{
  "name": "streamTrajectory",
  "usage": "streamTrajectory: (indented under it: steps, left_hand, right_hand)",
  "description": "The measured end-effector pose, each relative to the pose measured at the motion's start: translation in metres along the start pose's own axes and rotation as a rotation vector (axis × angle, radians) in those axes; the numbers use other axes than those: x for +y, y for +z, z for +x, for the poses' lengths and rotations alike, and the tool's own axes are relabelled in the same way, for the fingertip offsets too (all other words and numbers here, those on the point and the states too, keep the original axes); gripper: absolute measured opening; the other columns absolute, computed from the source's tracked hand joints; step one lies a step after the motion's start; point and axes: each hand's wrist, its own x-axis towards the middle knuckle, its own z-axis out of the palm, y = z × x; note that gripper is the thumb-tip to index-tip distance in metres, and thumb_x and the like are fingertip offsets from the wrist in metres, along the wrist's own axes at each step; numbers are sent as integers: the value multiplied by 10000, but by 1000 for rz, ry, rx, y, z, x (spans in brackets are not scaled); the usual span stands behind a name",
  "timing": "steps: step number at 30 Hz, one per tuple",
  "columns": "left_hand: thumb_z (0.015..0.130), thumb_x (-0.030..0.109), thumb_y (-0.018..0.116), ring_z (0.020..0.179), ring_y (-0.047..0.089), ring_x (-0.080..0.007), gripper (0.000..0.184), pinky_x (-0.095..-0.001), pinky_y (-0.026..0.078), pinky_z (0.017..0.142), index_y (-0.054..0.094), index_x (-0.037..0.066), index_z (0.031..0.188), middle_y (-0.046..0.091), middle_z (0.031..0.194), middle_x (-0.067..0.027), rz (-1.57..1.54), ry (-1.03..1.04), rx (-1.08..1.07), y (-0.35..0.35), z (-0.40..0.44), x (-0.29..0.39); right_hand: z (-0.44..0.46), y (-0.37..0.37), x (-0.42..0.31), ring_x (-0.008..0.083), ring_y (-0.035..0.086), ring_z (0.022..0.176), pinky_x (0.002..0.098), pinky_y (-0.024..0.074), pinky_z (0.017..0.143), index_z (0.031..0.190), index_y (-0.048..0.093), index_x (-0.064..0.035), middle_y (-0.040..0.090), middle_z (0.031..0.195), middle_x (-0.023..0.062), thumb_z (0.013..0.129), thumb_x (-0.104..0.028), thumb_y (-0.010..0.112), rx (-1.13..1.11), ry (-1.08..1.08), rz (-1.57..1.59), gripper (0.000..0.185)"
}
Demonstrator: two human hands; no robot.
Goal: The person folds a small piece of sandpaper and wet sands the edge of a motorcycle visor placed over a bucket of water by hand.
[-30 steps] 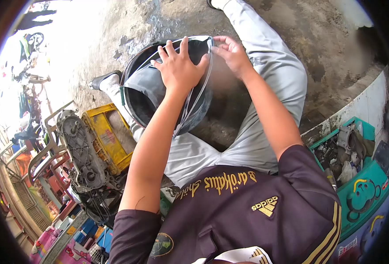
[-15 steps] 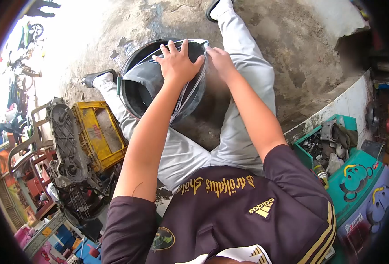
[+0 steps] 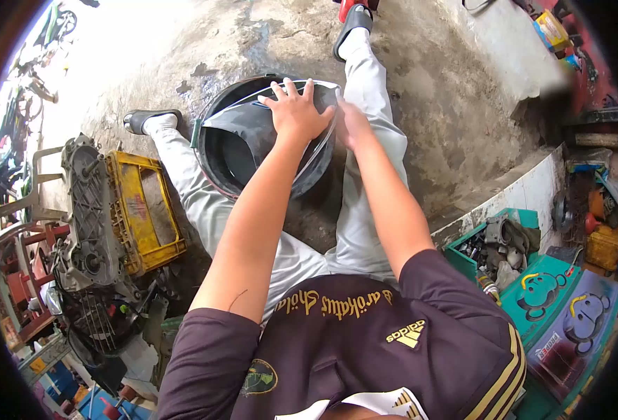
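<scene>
Head view: grey sheet (image 3: 233, 119) lies beneath left fingers (image 3: 292, 91), right fingers (image 3: 345, 110) alongside.

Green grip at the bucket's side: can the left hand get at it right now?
Probably yes: nothing appears to cover the green grip, though the left hand, spread over the dark panel, would need to leave it.

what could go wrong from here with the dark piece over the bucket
The dark piece could slip, as the left hand just lies spread over it. The bare right hand, near its edge, might get scraped. The bucket might rock on the rough floor if pushed hard.
</scene>
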Motion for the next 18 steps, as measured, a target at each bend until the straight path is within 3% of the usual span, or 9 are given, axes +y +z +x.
streamTrajectory:
  steps: [9,13,18]
  left_hand:
    - [926,741,618,1579,343,-524,906,-787,250,1204,485,213,1651,414,1694,-271,-16,9,0,-2,1,0]
    - [929,739,612,1582,338,-526,917,-785,256,1202,464,217,1668,412,1697,-270,-24,9,-31,-7,2,-1]
    - [930,742,604,1589,325,-528,926,-785,246,1208,446,221,1679,411,1700,-269,-8,6,-33,-3,3,0]
  right_hand:
    - [28,8,-17,253,732,925,461,612,836,1183,621,-29,723,1043,102,1087,-182,681,111,-105,-24,190]
    - [11,-6,-19,266,733,959,502,605,829,1241,602,-33,725,1085,94,1081,-170,686,46,45,-31,227]
    - [45,-15,-15,251,731,961,487,603,810,1222,603,-71,726,1082,94,1075,-181,699,5,-25,-41,207]
